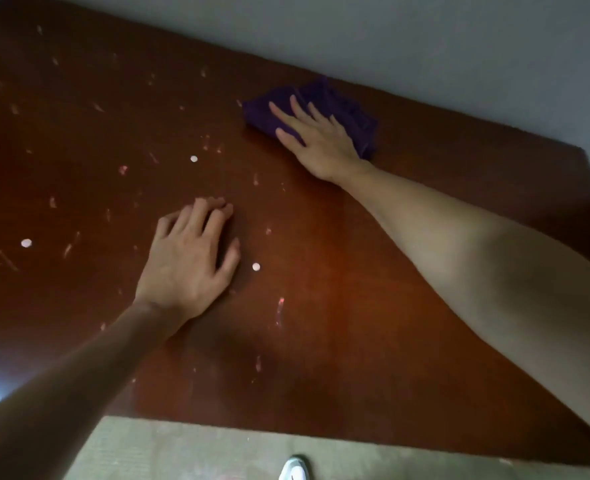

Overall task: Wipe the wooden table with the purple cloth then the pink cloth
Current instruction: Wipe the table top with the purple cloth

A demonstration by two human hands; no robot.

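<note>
The dark reddish wooden table (321,306) fills most of the view, its top marked with pale scratches and a few white dots. A bunched purple cloth (349,109) lies near the table's far edge. My right hand (316,140) lies flat on the cloth, fingers spread, pressing it onto the wood. Toward the middle of the table my left hand (189,258) rests palm down, fingers slightly curled, with nothing in it. No pink cloth is in view.
A grey wall (425,39) runs right behind the table's far edge. Pale floor (182,452) shows below the near edge, with the tip of a white shoe (295,469) on it. The table's right corner is at the far right.
</note>
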